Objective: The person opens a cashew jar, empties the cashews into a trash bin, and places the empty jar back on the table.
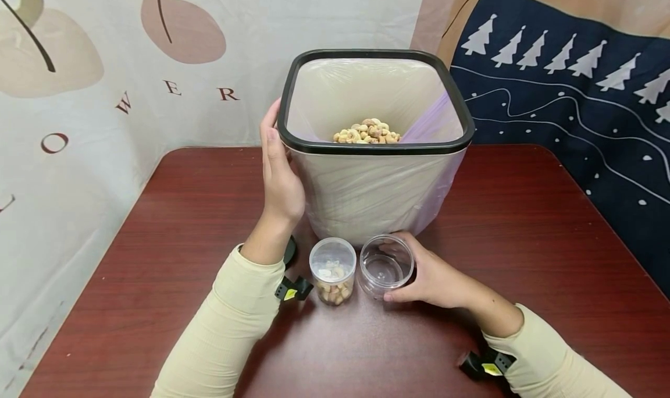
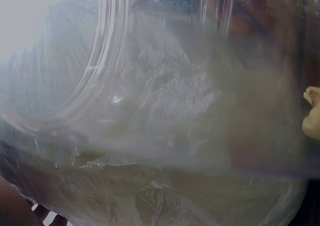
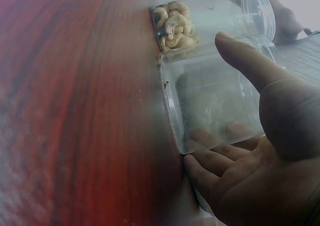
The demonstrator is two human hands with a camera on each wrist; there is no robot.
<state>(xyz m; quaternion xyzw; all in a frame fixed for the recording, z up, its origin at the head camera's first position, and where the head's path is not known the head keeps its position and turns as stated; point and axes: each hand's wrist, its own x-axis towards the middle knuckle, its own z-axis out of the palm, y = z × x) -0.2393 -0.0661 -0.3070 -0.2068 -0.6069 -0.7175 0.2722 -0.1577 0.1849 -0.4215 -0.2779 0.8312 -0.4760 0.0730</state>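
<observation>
A beige bin (image 1: 377, 194) with a black rim is lined with a thin clear-purple bag, and a heap of cashews (image 1: 369, 132) shows inside. My left hand (image 1: 282, 182) rests against the bin's left side, fingers pointing up toward the rim. In front of the bin, my right hand (image 1: 426, 276) holds an empty clear plastic jar (image 1: 385, 267), thumb on the near side and fingers around the far side. Just left of it stands a second clear jar (image 1: 332, 264), cashews (image 3: 175, 26) at its bottom. Clear plastic and the bagged bin (image 2: 165, 196) fill the left wrist view.
A dark green round thing (image 1: 289, 251) lies partly hidden behind my left wrist. The reddish-brown table (image 1: 183, 235) reaches back to a printed cloth (image 1: 314, 20) hanging behind it. A dark blue cloth with white trees (image 1: 576, 113) hangs at the right.
</observation>
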